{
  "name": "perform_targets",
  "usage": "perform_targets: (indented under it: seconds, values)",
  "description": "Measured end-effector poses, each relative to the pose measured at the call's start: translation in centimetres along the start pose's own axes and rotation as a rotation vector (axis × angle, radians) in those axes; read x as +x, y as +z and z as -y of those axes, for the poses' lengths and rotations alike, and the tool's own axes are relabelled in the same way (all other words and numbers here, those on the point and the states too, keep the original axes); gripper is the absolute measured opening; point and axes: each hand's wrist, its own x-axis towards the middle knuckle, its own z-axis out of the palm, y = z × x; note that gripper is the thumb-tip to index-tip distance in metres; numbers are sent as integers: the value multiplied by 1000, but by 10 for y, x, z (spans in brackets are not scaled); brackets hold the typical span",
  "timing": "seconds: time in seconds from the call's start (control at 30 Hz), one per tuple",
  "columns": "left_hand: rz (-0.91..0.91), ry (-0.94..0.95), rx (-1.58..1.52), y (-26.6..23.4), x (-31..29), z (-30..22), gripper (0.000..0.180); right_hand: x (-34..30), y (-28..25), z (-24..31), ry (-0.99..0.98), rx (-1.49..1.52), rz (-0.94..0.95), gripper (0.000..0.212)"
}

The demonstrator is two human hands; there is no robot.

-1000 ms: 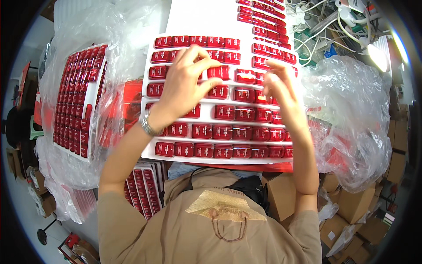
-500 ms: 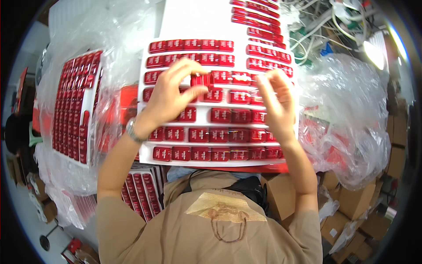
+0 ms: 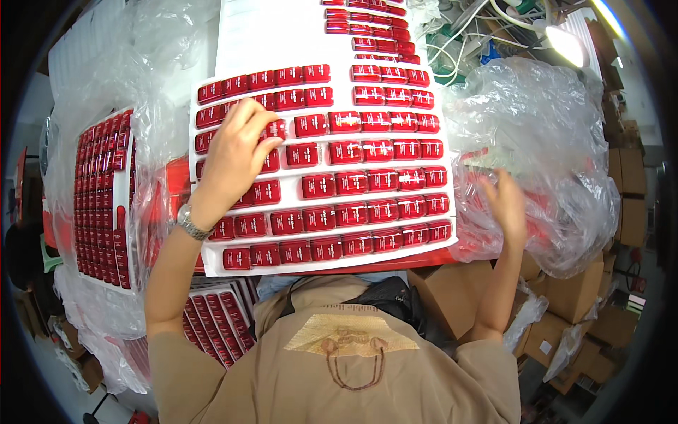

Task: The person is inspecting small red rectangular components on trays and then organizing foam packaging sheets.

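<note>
A white tray (image 3: 291, 182) in front of me carries many small, glossy red rectangular containers with white print, lying in rows. My left hand (image 3: 240, 152) is above the tray's left part, its thumb and fingers closed round one red container (image 3: 273, 130). Beside it in the same row lies another red container (image 3: 311, 125). Off the tray's right edge, my right hand (image 3: 505, 201) is held over clear plastic wrap, fingers apart, with nothing visible in them. Just beyond its fingertips lies a pale sheet with small red marks (image 3: 474, 153).
To the left, a second tray of red containers (image 3: 99, 205) stands amid crumpled plastic wrap (image 3: 159, 78). More filled trays (image 3: 215, 321) are stacked below the table edge. Plastic wrap (image 3: 537, 127), cables (image 3: 459, 35) and a lit lamp (image 3: 565, 46) are at right; cardboard boxes (image 3: 452, 293) stand below.
My right hand has left the tray's containers and moved right, over the plastic wrap. My left hand still holds a red container. The whole view has shifted, so the tray appears further left.
</note>
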Motion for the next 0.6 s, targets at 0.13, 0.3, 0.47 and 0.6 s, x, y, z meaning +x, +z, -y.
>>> perform_targets:
  seconds: [0.13, 0.3, 0.47, 0.6]
  values:
    - [23, -11, -62, 10, 8, -4, 26, -23, 71, -31, -240, 26, -86, 30]
    - [-113, 18, 107, -24, -23, -7, 28, -2, 68, -24, -212, 407, -46, 36]
    - [53, -6, 119, -22, -49, -8, 28, -4, -3, 57, -77, 1481, -26, 23]
    - [-35, -23, 143, -19, -42, -4, 27, -23, -7, 150, -238, 1683, 240, 20]
